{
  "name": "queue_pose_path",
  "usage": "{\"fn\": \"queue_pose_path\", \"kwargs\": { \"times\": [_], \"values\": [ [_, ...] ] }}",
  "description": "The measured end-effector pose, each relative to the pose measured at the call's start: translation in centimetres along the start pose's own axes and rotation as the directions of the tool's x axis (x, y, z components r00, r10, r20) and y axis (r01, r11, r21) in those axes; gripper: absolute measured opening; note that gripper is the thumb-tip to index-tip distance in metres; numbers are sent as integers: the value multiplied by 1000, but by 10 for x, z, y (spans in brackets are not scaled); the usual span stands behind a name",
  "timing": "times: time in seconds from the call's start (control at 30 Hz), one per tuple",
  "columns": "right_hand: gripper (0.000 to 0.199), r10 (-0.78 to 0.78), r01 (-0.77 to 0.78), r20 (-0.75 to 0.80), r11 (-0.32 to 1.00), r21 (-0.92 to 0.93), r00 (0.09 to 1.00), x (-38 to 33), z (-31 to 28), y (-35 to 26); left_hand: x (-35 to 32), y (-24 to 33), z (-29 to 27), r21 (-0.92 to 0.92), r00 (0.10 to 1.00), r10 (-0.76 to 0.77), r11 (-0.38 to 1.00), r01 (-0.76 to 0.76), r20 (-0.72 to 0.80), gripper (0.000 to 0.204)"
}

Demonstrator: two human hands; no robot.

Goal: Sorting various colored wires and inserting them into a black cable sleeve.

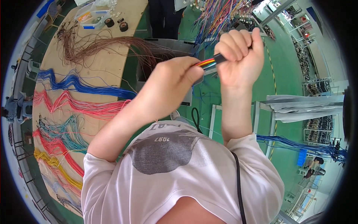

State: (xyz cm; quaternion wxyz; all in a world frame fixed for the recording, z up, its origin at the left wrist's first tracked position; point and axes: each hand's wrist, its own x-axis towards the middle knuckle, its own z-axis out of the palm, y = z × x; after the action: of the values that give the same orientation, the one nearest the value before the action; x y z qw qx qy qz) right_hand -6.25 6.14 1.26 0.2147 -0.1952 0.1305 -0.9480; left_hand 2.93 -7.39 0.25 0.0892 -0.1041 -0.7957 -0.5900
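Between my hands runs a short bundle of coloured wires [206, 62], with red, yellow, white and green strands showing. My left hand [173, 80] is closed around the bundle, its thumb pressed against the fingers. At the bundle's right end a black sleeve or tape wrap [220, 58] covers the wires. My right hand [240, 56] is closed in a fist on that black part, held higher than the left and turned palm toward me. Whatever lies inside the right fist is hidden.
A wooden table [112, 69] at left bears brown wires [100, 46], blue wires [80, 84], red wires [80, 104], a clear plastic box [91, 18] and black tape rolls [123, 26]. Beyond hang multicoloured wires [220, 16]. A person [164, 18] stands opposite. Blue wires [294, 142] stretch rightward.
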Motion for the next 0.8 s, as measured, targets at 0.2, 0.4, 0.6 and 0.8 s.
{"fn": "queue_pose_path", "kwargs": {
  "times": [0.2, 0.4, 0.6, 0.8],
  "values": [
    [36, -75, 73, -61, 997, -32, 995, -6, 2, 17, 5, -15, 14, 436, 938, 326, 865, -248, -114, 10],
    [38, -12, -2, -89, 988, -157, 996, 4, 6, 6, 3, -22, -6, -17, 990, -129, 991, 130, 51, 19],
    [37, -116, 91, -92, 965, -247, 989, -4, 12, 32, 9, -15, -5, -52, 996, -16, 998, 21, 89, 23],
    [35, 5, -6, -7, 994, -106, 1000, 15, 10, -12, 2, -26, -12, -180, 973, -108, 973, 145, 202, 24]
  ]
}}
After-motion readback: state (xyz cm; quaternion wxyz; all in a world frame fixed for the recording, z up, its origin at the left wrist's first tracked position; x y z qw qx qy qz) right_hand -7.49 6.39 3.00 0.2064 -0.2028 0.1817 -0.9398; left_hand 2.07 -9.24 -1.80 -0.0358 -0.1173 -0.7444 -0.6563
